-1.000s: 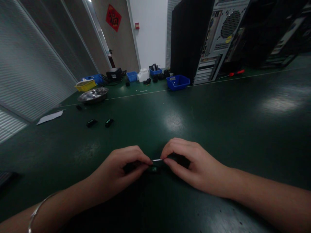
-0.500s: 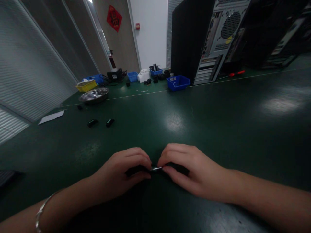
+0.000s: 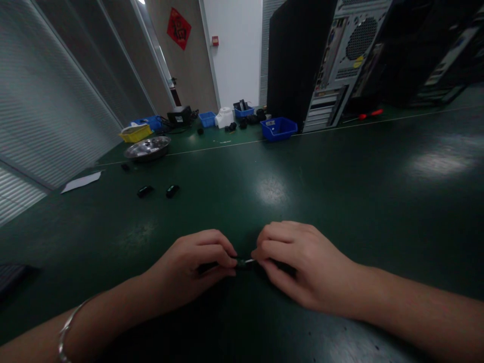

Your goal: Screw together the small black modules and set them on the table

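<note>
Near the front of the green table, my left hand (image 3: 202, 262) pinches a small dark green piece (image 3: 241, 263) between thumb and fingers. It looks like a little circuit board, but most of it is hidden. Facing it, my right hand (image 3: 302, 264) is closed in a pinch on a thin pale strip (image 3: 249, 260) that reaches toward the dark piece. Whether strip and piece are joined is too small to tell. Two small black parts, one on the left (image 3: 144, 191) and one on the right (image 3: 172, 190), lie beyond my left hand.
A steel bowl (image 3: 147, 150) stands at the back left, by a yellow bin (image 3: 136, 134). Farther right are a blue bin (image 3: 279, 129) and a black computer tower (image 3: 295, 65). A red-handled tool (image 3: 370, 114) lies beside the tower. White paper (image 3: 81, 182) rests at the left edge.
My right hand has shifted slightly to the right, away from my left hand, widening the gap between the fingertips. More of the dark green piece shows. My left hand has hardly moved.
</note>
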`<state>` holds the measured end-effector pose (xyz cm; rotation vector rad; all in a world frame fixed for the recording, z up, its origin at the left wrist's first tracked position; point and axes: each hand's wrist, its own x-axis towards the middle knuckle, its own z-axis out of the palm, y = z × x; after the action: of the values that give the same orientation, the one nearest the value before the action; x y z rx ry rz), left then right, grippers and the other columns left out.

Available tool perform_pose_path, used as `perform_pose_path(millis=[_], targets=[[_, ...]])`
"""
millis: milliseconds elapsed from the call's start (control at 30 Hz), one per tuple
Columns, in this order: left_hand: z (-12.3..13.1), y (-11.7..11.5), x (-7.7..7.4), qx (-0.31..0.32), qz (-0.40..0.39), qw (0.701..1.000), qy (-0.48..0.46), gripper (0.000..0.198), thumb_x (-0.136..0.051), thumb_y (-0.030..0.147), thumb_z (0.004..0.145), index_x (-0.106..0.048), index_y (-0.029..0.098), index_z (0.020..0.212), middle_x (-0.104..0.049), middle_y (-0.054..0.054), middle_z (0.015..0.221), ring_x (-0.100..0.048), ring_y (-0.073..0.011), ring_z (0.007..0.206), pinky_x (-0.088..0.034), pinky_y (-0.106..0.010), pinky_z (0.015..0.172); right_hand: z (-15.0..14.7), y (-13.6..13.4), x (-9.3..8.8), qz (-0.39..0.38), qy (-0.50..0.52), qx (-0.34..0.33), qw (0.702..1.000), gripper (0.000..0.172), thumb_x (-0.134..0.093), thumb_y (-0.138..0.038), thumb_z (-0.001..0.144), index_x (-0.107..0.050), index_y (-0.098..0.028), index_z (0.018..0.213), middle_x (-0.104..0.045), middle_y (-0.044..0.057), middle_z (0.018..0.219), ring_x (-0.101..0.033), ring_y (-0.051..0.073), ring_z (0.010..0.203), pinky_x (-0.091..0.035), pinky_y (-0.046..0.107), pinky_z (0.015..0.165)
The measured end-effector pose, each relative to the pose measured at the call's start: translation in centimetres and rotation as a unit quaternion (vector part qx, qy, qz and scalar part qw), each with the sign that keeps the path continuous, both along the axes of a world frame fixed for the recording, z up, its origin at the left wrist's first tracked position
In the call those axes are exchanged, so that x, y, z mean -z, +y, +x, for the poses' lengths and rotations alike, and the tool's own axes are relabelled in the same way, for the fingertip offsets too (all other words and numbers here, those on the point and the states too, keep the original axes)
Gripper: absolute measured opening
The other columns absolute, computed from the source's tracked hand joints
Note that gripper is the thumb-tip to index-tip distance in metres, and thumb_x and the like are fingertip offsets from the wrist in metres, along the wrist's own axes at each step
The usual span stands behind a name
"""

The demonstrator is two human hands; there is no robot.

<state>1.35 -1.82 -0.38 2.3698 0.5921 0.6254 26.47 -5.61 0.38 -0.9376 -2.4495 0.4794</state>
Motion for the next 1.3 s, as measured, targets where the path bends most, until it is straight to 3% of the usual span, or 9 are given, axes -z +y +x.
perform_pose_path(millis=[133, 267, 367, 467, 567, 700, 900, 1033, 1300], targets=[[0.0, -0.2, 0.0, -0.002, -0.009, 1.0, -0.001, 0.01, -0.069, 0.007, 0.088, -0.067, 0.018, 0.09, -0.068, -0.002, 0.098, -0.066, -0.0127, 0.082, -0.05, -0.021, 0.07, 0.0, 0.1, 0.0, 0.009, -0.038, 0.004, 0.999, 0.016, -0.052, -0.014, 0.093, -0.068, -0.017, 0.093, -0.065, 0.006, 0.09, -0.058, 0.019, 0.077, -0.042, 0.032, 0.068], [-0.2, 0.1, -0.1, -0.019, 0.005, 1.0, 0.008, 0.01, -0.068, 0.009, 0.089, -0.069, 0.018, 0.09, -0.069, -0.002, 0.098, -0.067, -0.0133, 0.083, -0.051, -0.022, 0.071, 0.0, 0.3, 0.0, -0.012, 0.01, 0.016, 1.0, 0.018, -0.05, -0.013, 0.095, -0.068, -0.015, 0.097, -0.065, 0.006, 0.09, -0.06, 0.019, 0.08, -0.045, 0.032, 0.071], [-1.0, 1.3, -0.3, -0.068, 0.054, 0.996, 0.021, 0.009, -0.066, 0.011, 0.09, -0.07, 0.019, 0.093, -0.07, -0.003, 0.097, -0.068, -0.0153, 0.086, -0.053, -0.025, 0.076, -0.1, 0.3, 0.0, -0.035, 0.052, 0.026, 0.998, 0.018, -0.05, -0.013, 0.095, -0.068, -0.015, 0.097, -0.064, 0.006, 0.089, -0.06, 0.018, 0.079, -0.047, 0.03, 0.072], [-3.0, 3.7, -0.8, -0.163, 0.134, 0.976, 0.047, 0.008, -0.065, 0.02, 0.091, -0.072, 0.019, 0.094, -0.071, -0.004, 0.097, -0.068, -0.0182, 0.089, -0.054, -0.029, 0.081, -0.2, 0.4, 0.0, -0.051, 0.073, 0.019, 0.996, 0.018, -0.05, -0.012, 0.095, -0.068, -0.015, 0.096, -0.065, 0.006, 0.089, -0.061, 0.017, 0.079, -0.048, 0.029, 0.071], [-5.7, 6.2, -1.4, -0.341, 0.212, 0.914, 0.058, 0.018, -0.066, 0.036, 0.087, -0.071, 0.019, 0.089, -0.072, -0.003, 0.094, -0.068, -0.0204, 0.088, -0.053, -0.032, 0.084, -0.1, 0.4, -0.1, -0.06, 0.085, 0.014, 0.994, 0.018, -0.05, -0.012, 0.095, -0.068, -0.014, 0.097, -0.065, 0.006, 0.09, -0.061, 0.018, 0.08, -0.049, 0.029, 0.072], [-9.1, 8.6, -1.4, -0.446, 0.232, 0.862, 0.063, 0.028, -0.06, 0.041, 0.087, -0.07, 0.016, 0.092, -0.07, -0.006, 0.093, -0.066, -0.0234, 0.085, -0.052, -0.034, 0.079, -0.1, 0.3, -0.1, -0.071, 0.094, 0.012, 0.993, 0.018, -0.051, -0.012, 0.095, -0.069, -0.014, 0.098, -0.065, 0.006, 0.089, -0.061, 0.018, 0.08, -0.05, 0.03, 0.072], [-11.5, 10.3, 0.1, -0.466, 0.186, 0.849, 0.163, 0.025, -0.061, 0.04, 0.085, -0.071, 0.017, 0.089, -0.07, -0.005, 0.087, -0.065, -0.024, 0.079, -0.049, -0.03, 0.067, 0.0, 0.2, -0.1, -0.07, 0.093, 0.002, 0.993, 0.016, -0.052, -0.013, 0.095, -0.068, -0.015, 0.097, -0.066, 0.006, 0.09, -0.062, 0.018, 0.08, -0.051, 0.03, 0.072], [-11.9, 10.2, -0.1, -0.455, 0.179, 0.843, 0.226, 0.027, -0.059, 0.041, 0.09, -0.071, 0.017, 0.094, -0.069, -0.006, 0.092, -0.064, -0.0269, 0.086, -0.046, -0.031, 0.066, 0.0, 0.2, -0.1, -0.069, 0.089, -0.004, 0.994, 0.015, -0.052, -0.012, 0.095, -0.067, -0.016, 0.097, -0.066, 0.005, 0.09, -0.062, 0.017, 0.08, -0.051, 0.029, 0.073], [-11.8, 10.0, -0.5, -0.461, 0.21, 0.815, 0.281, 0.027, -0.056, 0.038, 0.093, -0.068, 0.014, 0.1, -0.067, -0.013, 0.107, -0.057, -0.039, 0.103, -0.044, -0.049, 0.081, 0.0, 0.3, -0.1, -0.061, 0.082, -0.016, 0.995, 0.016, -0.053, -0.011, 0.095, -0.067, -0.016, 0.099, -0.066, 0.005, 0.09, -0.062, 0.017, 0.081, -0.051, 0.029, 0.073]])
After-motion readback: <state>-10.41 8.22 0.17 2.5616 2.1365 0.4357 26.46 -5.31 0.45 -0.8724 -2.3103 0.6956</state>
